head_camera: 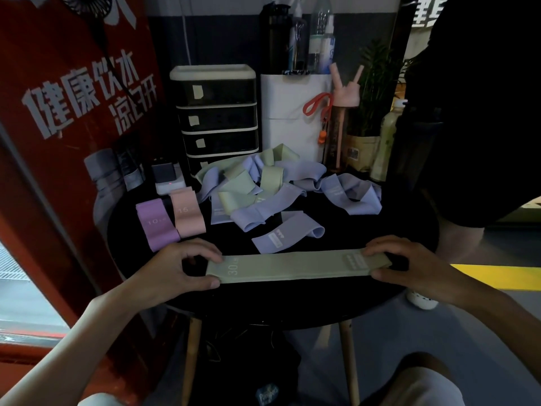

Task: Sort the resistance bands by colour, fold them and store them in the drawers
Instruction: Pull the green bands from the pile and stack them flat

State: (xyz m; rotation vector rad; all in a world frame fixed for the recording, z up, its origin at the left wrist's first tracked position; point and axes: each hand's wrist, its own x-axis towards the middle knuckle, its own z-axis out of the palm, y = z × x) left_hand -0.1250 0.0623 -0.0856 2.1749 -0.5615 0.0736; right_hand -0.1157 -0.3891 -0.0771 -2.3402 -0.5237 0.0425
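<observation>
View: one camera is worn on the head.
Facing: it is pointed forward and down at the table [263, 306].
Near: the left hand [181, 268], right hand [409, 265] and green band [292, 268] are seen close up.
Far: the drawers [218, 118] are seen at the table's back.
Width: a wide view is given.

Light: dim, murky indoors | Source: pale daylight off the floor [17, 273] at left and by the yellow floor stripe [497, 276] at right | Shadow: black round table [366, 227] and upper right corner swallow detail | Edges: red banner [58, 142] bows, wide-angle stretch | Sharpness: soft, grainy; pale green band [292, 268] print readable
</observation>
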